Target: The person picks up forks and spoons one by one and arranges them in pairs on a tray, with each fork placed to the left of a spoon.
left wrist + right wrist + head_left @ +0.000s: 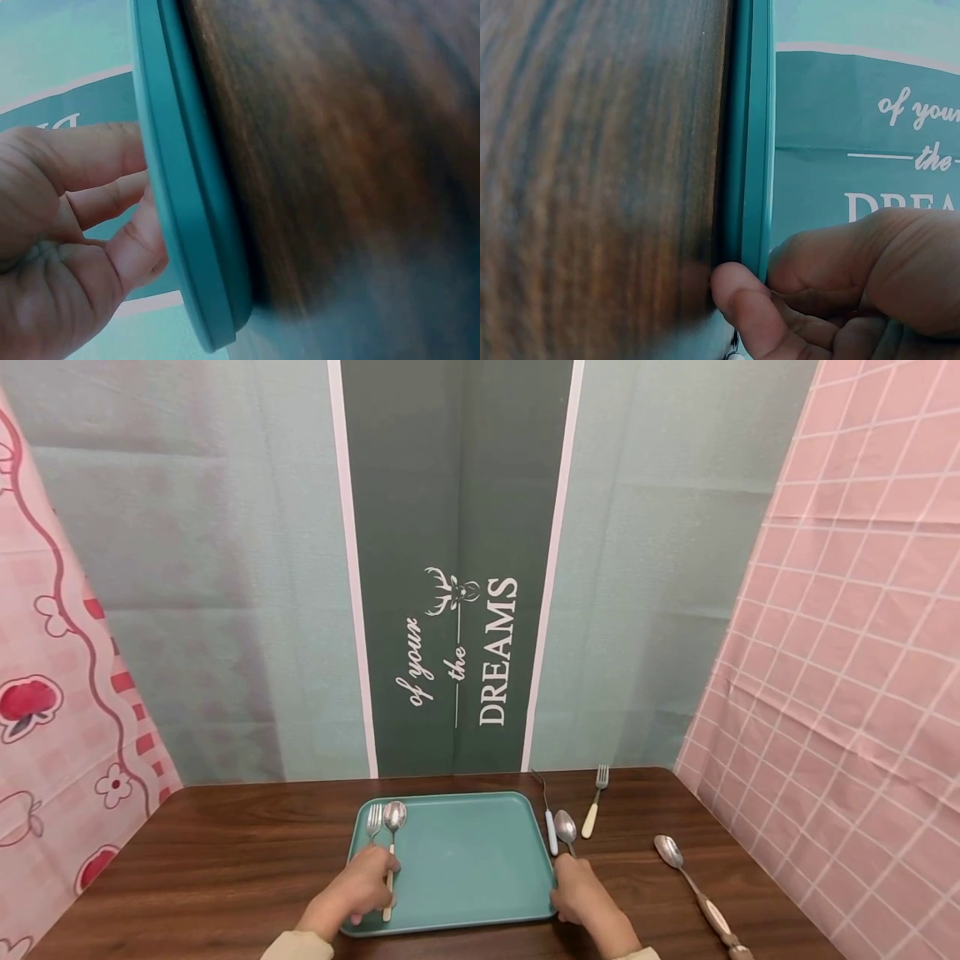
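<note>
A teal tray (465,860) lies on the wooden table, with a fork (374,820) and a spoon (394,815) side by side along its left part. My left hand (367,878) reaches over the tray's left rim and pinches the spoon's light handle; the fork's handle is hidden beneath this hand. In the left wrist view the rim covers the fingertips. At the tray's right edge, my right hand (581,892) grips the rim, a fingertip (739,285) on the outer side. Another spoon (566,827) pokes out just beyond that hand, its handle mostly hidden.
Right of the tray lie a fork with a pale blue handle (552,833), a fork with a cream handle (591,820) and a long spoon with a brown handle (712,917). A printed curtain (450,527) backs the table, with pink cloths at both sides.
</note>
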### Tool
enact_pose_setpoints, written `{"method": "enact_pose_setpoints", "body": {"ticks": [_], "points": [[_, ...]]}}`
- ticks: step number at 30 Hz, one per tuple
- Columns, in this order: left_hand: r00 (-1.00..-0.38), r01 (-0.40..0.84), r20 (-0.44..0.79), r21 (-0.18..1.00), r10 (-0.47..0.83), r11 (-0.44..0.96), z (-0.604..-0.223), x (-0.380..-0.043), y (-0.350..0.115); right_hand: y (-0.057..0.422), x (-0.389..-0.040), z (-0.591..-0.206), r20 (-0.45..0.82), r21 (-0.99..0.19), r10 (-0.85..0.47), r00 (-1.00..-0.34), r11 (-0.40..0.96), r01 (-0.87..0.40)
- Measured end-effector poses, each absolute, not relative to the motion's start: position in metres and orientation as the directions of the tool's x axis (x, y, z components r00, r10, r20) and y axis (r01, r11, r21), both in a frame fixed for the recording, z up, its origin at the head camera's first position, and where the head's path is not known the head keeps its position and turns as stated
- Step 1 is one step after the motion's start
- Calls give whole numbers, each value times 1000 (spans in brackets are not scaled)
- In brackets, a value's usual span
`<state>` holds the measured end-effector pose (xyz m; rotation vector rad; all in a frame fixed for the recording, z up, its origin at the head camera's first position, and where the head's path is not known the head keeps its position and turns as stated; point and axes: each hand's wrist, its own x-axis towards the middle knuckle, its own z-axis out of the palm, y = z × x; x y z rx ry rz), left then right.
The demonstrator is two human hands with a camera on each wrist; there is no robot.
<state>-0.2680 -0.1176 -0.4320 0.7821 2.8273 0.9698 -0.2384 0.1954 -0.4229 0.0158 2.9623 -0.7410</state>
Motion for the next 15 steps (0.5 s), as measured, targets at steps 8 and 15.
{"method": "enact_pose_setpoints", "body": {"ticks": [8, 15], "points": [[-865, 460, 126, 587, 487, 666, -430, -267, -120, 194, -240, -422, -92, -472, -18, -996, 881, 28], [-882, 382, 41, 644, 469, 662, -421, -262, -122, 203, -239, -422, -62, -519, -117, -991, 852, -69]]}}
